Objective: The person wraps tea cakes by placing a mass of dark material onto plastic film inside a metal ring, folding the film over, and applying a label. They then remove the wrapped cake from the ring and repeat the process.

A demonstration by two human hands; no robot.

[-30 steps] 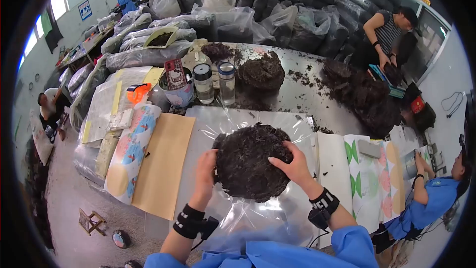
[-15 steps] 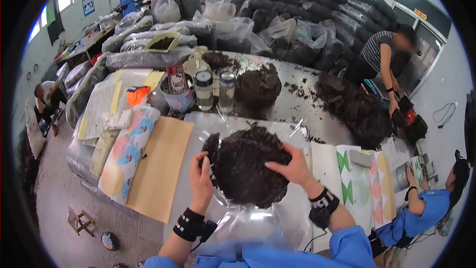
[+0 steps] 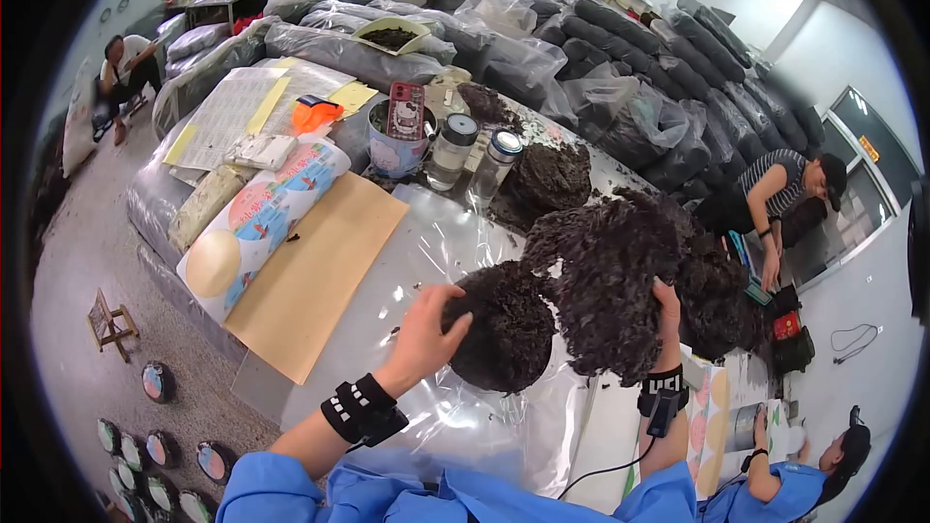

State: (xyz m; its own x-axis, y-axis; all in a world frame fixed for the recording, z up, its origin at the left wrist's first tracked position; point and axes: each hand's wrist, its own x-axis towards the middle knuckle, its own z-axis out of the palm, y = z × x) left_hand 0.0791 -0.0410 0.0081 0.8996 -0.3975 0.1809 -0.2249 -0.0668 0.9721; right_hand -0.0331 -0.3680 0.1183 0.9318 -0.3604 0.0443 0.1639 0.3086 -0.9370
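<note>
My right hand grips a large, ragged round sheet of what looks like dark dried seaweed, raised and tilted, with the thumb on its near face and the other fingers hidden behind. A second round dark seaweed cake lies on clear plastic sheeting in front of me. At that cake's left edge is my left hand, thumb and fingers apart, the fingertips against the edge. A taller dark seaweed pile sits behind, with a larger heap farther right, partly covered by the raised sheet.
Two lidded jars and a printed bucket holding a red phone case stand behind the plastic. Brown paper and a printed wrapper lie left. Co-workers are at right, one in blue. A small stool stands on the floor.
The seaweed between my hands is now in two parts: one sheet is lifted rightward in my right hand, one stays on the plastic by my left. The view has shifted and tilted.
</note>
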